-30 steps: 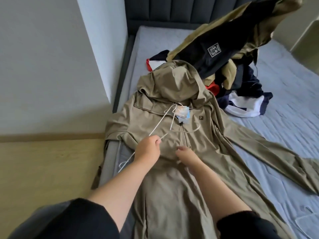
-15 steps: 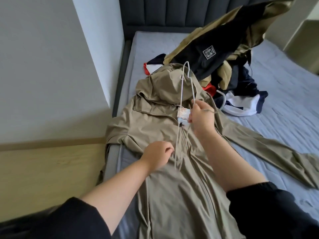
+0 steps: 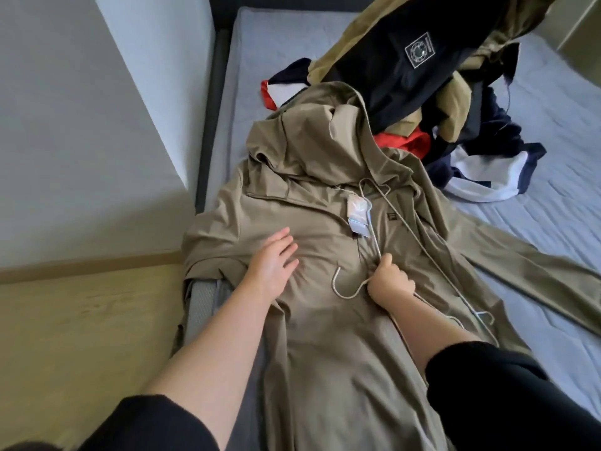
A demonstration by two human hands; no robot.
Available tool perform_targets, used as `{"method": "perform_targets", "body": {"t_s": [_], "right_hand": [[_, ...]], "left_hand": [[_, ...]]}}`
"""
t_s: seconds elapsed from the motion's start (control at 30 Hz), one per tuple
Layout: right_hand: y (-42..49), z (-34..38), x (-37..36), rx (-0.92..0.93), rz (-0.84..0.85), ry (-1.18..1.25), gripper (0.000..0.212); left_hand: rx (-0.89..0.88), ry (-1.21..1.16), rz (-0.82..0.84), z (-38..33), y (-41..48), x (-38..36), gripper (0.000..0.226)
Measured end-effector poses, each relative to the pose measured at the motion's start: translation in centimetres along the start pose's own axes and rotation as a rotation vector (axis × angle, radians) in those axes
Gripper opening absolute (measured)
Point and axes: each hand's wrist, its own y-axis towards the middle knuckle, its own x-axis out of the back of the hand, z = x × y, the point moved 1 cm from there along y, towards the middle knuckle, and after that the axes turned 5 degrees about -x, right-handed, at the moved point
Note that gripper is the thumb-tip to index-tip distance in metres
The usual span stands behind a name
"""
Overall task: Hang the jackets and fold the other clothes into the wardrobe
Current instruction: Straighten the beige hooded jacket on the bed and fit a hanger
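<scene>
A khaki hooded jacket (image 3: 318,320) lies spread front-up on the bed, hood toward the headboard, with a paper tag (image 3: 455,213) at its collar. A thin white wire hanger (image 3: 419,242) rests on the jacket's chest, its hook curling toward me. My right hand (image 3: 388,281) is closed around the hanger's neck beside the zip. My left hand (image 3: 271,263) lies flat and open on the jacket's left chest, fingers spread.
A pile of other clothes (image 3: 422,76), black, khaki, navy, red and white, sits behind the jacket's hood. The grey mattress (image 3: 553,151) stretches to the right. A grey wall (image 3: 81,125) and wooden floor (image 3: 81,336) lie to the left of the dark bed frame (image 3: 211,109).
My right hand brought the hanger down from the collar and turned it so it lies flat on the chest, hook toward me. My left hand let go and flattened on the jacket.
</scene>
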Motion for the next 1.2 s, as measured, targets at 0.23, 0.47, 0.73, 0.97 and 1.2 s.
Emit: {"method": "perform_targets", "body": {"t_s": [0.23,0.47,0.73,0.97,1.2], "right_hand": [[3.2,-0.2,0.1,0.02,0.169,0.046,0.028],[2.5,0.0,0.8,0.035,0.184,0.043,0.029],[1.0,0.1,1.5,0.012,0.137,0.058,0.026],[-5.0,-0.7,2.1,0.105,-0.286,0.375,0.023],[-9.9,0.8,7.0,0.352,-0.591,0.624,0.017]], "left_hand": [[-0.05,-0.114,0.107,-1.2,5.2,-0.3,0.044],[-0.048,-0.166,0.176,-3.5,7.9,0.1,0.045],[-0.083,-0.435,-0.012,-4.1,6.0,0.4,0.015],[-0.064,-0.424,-0.025,-6.0,0.2,-1.2,0.013],[0.003,-0.394,-0.103,-4.2,-4.8,-0.3,0.033]]}}
